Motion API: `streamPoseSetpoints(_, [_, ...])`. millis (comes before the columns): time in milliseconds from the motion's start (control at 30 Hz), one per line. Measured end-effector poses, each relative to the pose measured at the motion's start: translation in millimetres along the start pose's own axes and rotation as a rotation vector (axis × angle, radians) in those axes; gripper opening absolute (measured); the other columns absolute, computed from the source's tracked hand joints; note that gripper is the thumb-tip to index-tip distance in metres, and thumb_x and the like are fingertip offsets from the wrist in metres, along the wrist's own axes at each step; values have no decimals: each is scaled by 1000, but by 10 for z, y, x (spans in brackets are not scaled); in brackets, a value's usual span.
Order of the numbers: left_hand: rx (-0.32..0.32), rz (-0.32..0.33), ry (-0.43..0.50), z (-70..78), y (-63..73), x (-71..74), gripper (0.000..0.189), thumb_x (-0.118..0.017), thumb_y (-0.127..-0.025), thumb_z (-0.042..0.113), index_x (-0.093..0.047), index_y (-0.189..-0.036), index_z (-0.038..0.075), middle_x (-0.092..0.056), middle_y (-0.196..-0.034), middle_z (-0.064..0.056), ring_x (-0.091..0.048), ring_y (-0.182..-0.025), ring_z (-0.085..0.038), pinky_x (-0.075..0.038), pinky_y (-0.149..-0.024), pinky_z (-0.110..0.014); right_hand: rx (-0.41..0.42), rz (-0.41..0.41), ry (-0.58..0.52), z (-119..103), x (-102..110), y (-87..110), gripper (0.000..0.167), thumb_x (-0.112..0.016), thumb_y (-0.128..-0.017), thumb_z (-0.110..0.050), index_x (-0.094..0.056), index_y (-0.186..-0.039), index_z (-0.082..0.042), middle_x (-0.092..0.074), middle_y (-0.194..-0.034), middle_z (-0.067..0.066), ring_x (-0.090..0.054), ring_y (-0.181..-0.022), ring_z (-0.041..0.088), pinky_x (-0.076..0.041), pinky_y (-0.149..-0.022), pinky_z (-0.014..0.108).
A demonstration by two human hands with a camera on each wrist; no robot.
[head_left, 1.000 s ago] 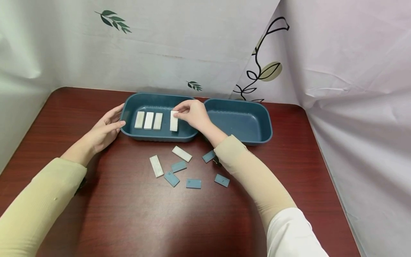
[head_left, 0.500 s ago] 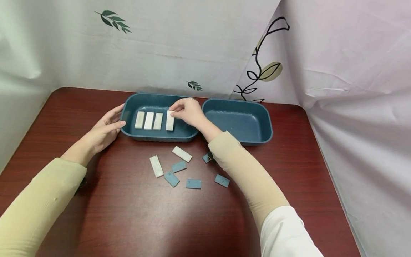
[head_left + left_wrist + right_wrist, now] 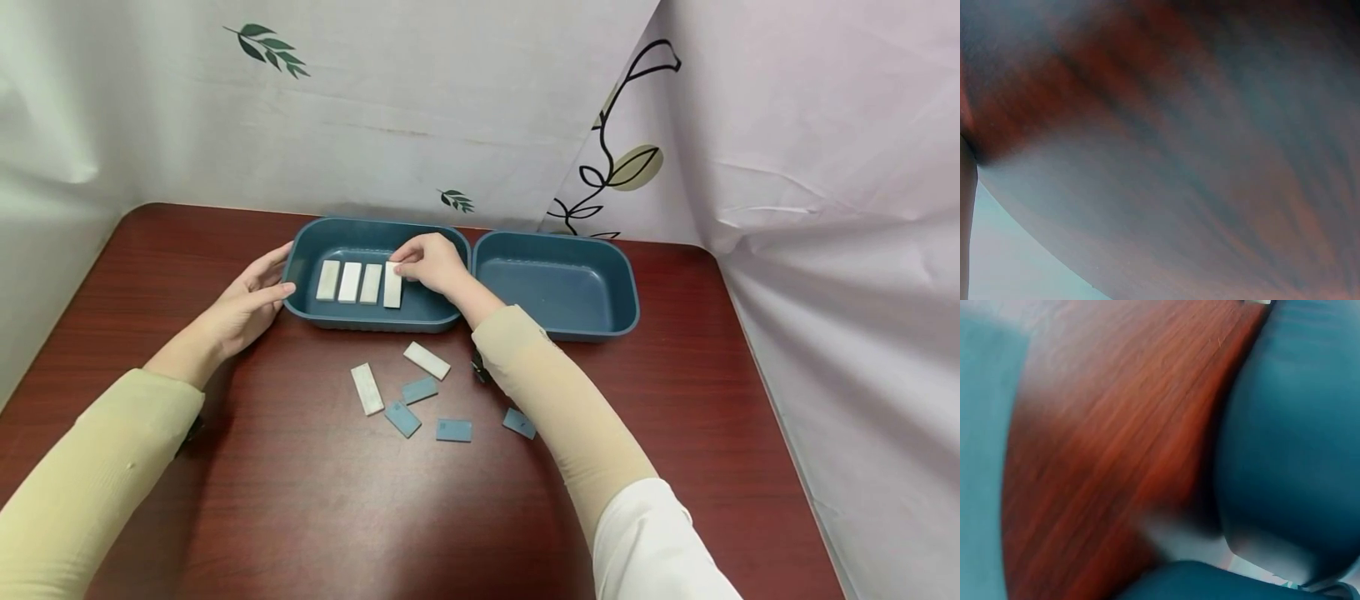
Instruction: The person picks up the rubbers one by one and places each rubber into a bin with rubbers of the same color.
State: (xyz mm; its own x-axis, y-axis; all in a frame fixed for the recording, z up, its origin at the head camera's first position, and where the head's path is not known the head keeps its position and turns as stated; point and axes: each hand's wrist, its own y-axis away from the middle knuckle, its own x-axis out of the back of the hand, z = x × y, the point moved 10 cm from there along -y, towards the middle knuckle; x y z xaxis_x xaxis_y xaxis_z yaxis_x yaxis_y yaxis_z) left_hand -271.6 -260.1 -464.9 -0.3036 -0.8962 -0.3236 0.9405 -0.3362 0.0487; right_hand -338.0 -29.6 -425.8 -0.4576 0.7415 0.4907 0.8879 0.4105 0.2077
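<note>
My right hand reaches into the left blue plastic bin and pinches the top of a white rectangular tile between thumb and fingers. To its left, three similar pale tiles lie in a row on the bin's floor. My left hand rests against the bin's left end, its fingers fairly straight and the thumb at the rim. In the right wrist view a bin's outer wall shows, but the hand and tile do not. The left wrist view is mostly blurred.
A second blue bin stands to the right. Before the bins lie two loose white tiles and several small blue-grey tiles, one partly behind the right sleeve. A patterned white curtain hangs behind the brown table.
My right hand has moved left inside the bin, bringing the pinched white tile close to the row. The right forearm shifted left with it. My left hand stays at the bin's end.
</note>
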Motion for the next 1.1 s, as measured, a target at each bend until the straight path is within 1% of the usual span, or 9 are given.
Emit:
streamPoseSetpoints(133, [0,2,4,-2,0,1,69,-49,-109,-4,-24,-170,16,-45,-154,8,-51,-136,-1,-43,-107,-11,-38,24,-83,67,-24,-32,20,-72,-102,-7,-77,-120,1,-76,-118,20,-75,-107,30,-63,-87,27])
streamPoseSetpoints(267, [-2,-4,10,-4,2,0,68,-48,-109,-5,-24,-170,15,-46,-154,7,-51,-135,-2,-44,-107,-12,-75,66,-146,125,-25,-59,18,-74,-100,-5,-79,-116,2,-77,-113,22,-76,-105,31,-64,-87,30])
streamPoseSetpoints(533, [-3,-11,5,2,-2,-3,69,-48,-109,-4,-22,-170,15,-45,-155,7,-50,-136,-2,-43,-107,-11,-116,92,-165,176,-29,-89,18,-74,-100,-4,-79,-116,3,-78,-115,22,-76,-107,33,-64,-87,31])
streamPoseSetpoints(667, [-2,-7,10,9,5,0,69,-49,-109,-4,-23,-170,15,-45,-155,8,-50,-136,-2,-43,-107,-11,-131,91,-152,190,-32,-101,20,-76,-98,-4,-79,-117,1,-78,-115,21,-76,-106,31,-63,-86,28])
streamPoseSetpoints(767, [-2,-2,-1,10,12,6,68,-49,-109,-4,-25,-170,17,-46,-154,8,-51,-136,-1,-43,-107,-11,-136,92,-99,194,-23,-107,22,-79,-97,-5,-80,-118,-2,-78,-115,19,-74,-106,28,-61,-85,26])
streamPoseSetpoints(900, [-5,3,-8,4,7,13,68,-49,-109,-4,-26,-169,17,-46,-154,9,-50,-137,-1,-41,-108,-12,-129,98,-47,185,-6,-103,23,-82,-94,-5,-81,-117,-3,-78,-115,17,-72,-108,28,-59,-90,30])
streamPoseSetpoints(1000, [-7,0,3,1,-3,15,68,-48,-109,-5,-25,-169,16,-46,-154,8,-50,-137,-1,-40,-108,-13,-120,100,-44,173,-3,-95,25,-83,-92,-3,-81,-116,-2,-78,-116,18,-71,-110,30,-59,-94,35])
streamPoseSetpoints(1100, [-9,0,6,0,-6,23,68,-48,-109,-5,-25,-169,15,-46,-154,7,-50,-136,-1,-40,-108,-13,-115,102,-26,160,-3,-89,26,-84,-91,-2,-81,-116,-2,-77,-116,18,-71,-109,30,-59,-91,33])
